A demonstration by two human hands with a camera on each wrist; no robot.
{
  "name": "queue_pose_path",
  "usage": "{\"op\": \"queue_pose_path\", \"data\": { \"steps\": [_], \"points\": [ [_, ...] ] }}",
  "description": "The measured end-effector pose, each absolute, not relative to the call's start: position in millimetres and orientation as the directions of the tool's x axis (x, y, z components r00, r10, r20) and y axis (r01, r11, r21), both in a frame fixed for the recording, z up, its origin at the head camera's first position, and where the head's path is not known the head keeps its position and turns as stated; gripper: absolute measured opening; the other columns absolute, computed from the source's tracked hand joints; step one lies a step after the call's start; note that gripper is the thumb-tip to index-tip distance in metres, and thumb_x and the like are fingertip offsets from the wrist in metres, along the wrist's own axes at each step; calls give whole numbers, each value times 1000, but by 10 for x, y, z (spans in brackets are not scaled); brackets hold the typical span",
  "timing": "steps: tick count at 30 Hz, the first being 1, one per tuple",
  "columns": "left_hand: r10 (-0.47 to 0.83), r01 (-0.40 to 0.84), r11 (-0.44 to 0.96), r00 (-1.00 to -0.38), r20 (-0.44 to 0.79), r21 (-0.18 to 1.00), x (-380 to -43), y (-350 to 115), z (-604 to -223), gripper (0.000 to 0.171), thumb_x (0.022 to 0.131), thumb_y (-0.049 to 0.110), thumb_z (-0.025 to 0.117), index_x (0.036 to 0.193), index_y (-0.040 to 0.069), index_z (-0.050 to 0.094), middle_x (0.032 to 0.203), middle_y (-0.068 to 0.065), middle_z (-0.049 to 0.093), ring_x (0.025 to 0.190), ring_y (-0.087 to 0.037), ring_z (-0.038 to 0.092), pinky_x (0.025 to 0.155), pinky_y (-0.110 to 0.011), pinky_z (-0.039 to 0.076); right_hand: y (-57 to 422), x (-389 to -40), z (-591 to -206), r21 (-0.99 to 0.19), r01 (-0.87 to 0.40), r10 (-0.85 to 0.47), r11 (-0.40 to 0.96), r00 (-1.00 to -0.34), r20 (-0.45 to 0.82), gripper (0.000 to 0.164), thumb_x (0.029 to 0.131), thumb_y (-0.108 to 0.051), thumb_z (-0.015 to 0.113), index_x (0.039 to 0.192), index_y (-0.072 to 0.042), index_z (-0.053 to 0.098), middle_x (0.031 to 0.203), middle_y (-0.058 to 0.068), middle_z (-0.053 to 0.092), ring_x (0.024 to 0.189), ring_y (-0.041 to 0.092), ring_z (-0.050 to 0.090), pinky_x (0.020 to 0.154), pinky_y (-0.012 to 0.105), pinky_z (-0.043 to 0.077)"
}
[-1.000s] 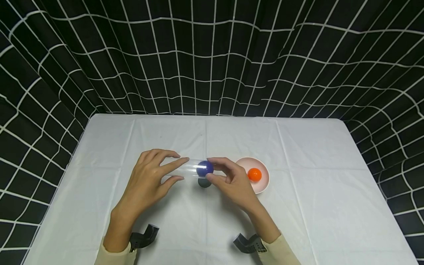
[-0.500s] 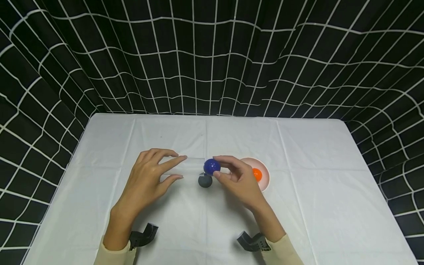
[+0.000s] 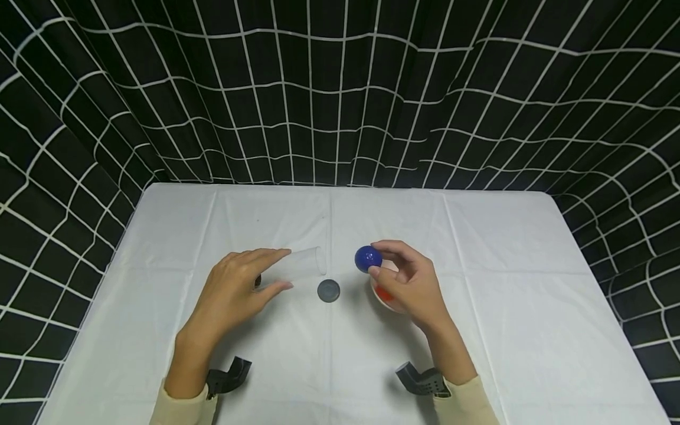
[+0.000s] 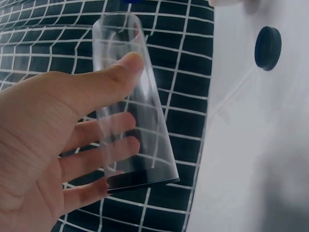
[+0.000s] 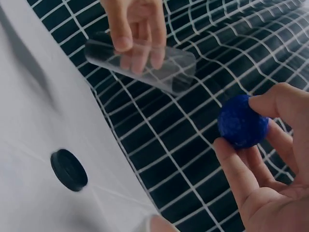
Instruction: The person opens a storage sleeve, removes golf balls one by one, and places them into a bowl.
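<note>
My left hand (image 3: pixel 234 289) grips a clear plastic tube (image 3: pixel 300 264) from the side, thumb on one face and fingers round the other. The tube's mouth points right, and a dark cap (image 4: pixel 142 180) closes its other end; nothing shows inside. Between thumb and fingertips my right hand (image 3: pixel 411 280) pinches a shiny blue ball (image 3: pixel 368 259), apart from the tube's mouth. Below and between the hands, a round dark lid (image 3: pixel 329 290) lies on the table. Under the right hand stands a small pink bowl (image 3: pixel 394 307) with an orange ball (image 3: pixel 385 293), both partly hidden by that hand.
A white cloth covers the table (image 3: pixel 494 236). Black curtain with a white grid (image 3: pixel 340 88) hangs behind it and along both sides. Each wrist wears a dark camera mount (image 3: pixel 422 381).
The right hand has drawn the blue ball out of the tube's mouth and moved right, now over the pink bowl. The tube has tilted slightly in the left hand, uncovering the lid.
</note>
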State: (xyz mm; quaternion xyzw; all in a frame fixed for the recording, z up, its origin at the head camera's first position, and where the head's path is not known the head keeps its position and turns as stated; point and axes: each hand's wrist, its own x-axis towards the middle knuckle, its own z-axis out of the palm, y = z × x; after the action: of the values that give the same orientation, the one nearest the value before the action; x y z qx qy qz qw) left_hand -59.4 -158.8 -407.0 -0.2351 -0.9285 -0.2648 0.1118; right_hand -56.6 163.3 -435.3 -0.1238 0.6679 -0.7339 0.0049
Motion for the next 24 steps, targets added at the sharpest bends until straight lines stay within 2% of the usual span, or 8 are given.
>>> {"op": "queue_pose_path", "data": {
  "steps": [4, 9, 15, 22, 24],
  "points": [
    [376, 489, 724, -871, 316, 487, -608, -1581, -4120, 51, 87, 37, 88, 134, 22, 74, 125, 0, 79, 117, -24, 76, 96, -47, 61, 1705, -577, -4347, -986, -156, -145, -57, -976, 163, 40, 91, 12, 70, 130, 7, 63, 121, -1, 70, 104, 7, 73, 87, 22, 64],
    [386, 472, 697, -882, 272, 540, -649, -1573, -4175, 53, 87, 37, 88, 133, 17, 72, 128, -2, 78, 121, -24, 74, 99, -45, 61, 1802, -600, -4339, -983, -184, -118, 6, -976, 182, 42, 91, 12, 71, 132, 9, 62, 124, -1, 69, 110, 8, 72, 94, 22, 62],
    [389, 409, 679, -905, 174, 609, -698, -1571, -4245, 53, 90, 36, 86, 133, 16, 63, 128, -2, 75, 116, -24, 74, 98, -42, 60, 1916, -609, -4351, -976, -206, -110, 71, -974, 197, 42, 91, 12, 72, 132, 10, 62, 123, -3, 69, 106, 6, 76, 94, 20, 61],
    [401, 361, 597, -908, 123, 717, -743, -1556, -4317, 62, 93, 29, 84, 147, 21, 54, 132, -6, 72, 118, -28, 73, 101, -40, 61, 1994, -625, -4369, -947, -230, -106, 226, -972, 211, 39, 90, 9, 77, 127, 5, 67, 128, 18, 62, 112, 6, 68, 95, 16, 58],
    [400, 354, 580, -908, 122, 734, -748, -1551, -4337, 62, 93, 27, 84, 147, 21, 55, 132, -6, 71, 119, -27, 72, 103, -40, 60, 2007, -625, -4378, -932, -236, -111, 276, -971, 213, 38, 90, 8, 77, 126, 4, 68, 128, 19, 62, 112, 5, 65, 96, 14, 57]
  ]
}}
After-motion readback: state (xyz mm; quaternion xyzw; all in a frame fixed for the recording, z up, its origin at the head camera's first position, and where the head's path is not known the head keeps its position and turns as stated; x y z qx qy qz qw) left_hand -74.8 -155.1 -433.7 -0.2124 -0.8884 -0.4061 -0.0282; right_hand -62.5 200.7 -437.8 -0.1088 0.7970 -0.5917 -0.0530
